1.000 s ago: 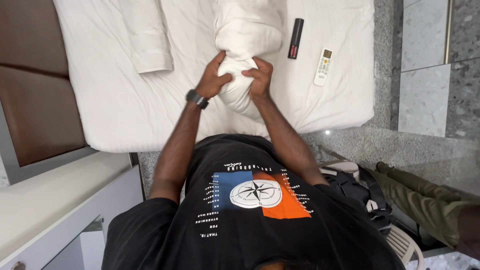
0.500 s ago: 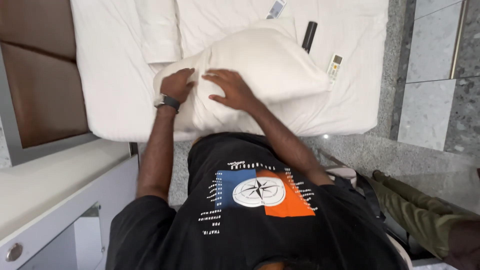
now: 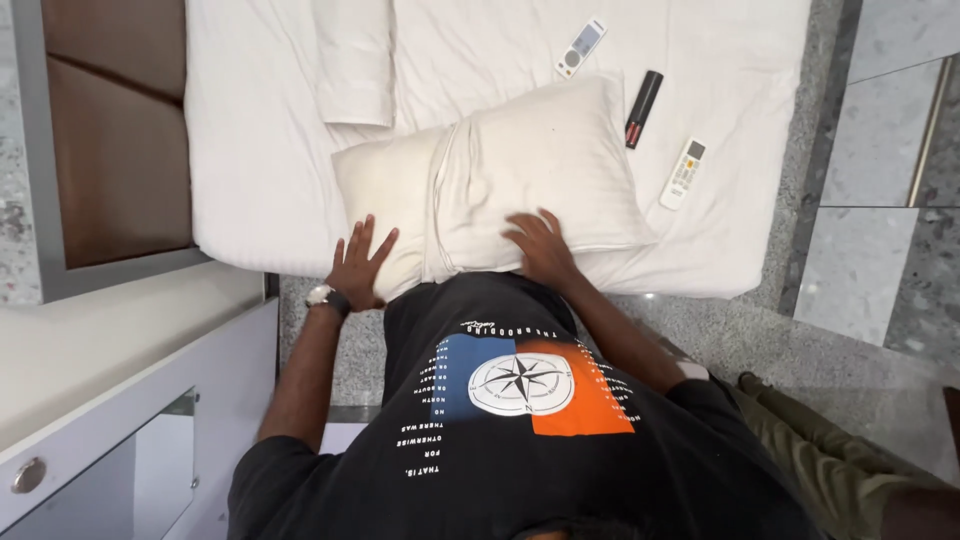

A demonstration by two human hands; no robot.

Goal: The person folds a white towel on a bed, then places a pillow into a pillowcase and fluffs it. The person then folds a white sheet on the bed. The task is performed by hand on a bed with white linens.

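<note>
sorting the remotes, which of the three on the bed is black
The slim black remote, lying between the two white remotes, just above the pillow's corner.

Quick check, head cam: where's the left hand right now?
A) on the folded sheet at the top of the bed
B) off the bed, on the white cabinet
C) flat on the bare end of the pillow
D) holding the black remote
C: the left hand lies spread flat on the uncovered end of the pillow, while the right hand presses the cased part; the black remote lies untouched on the bed.
</note>
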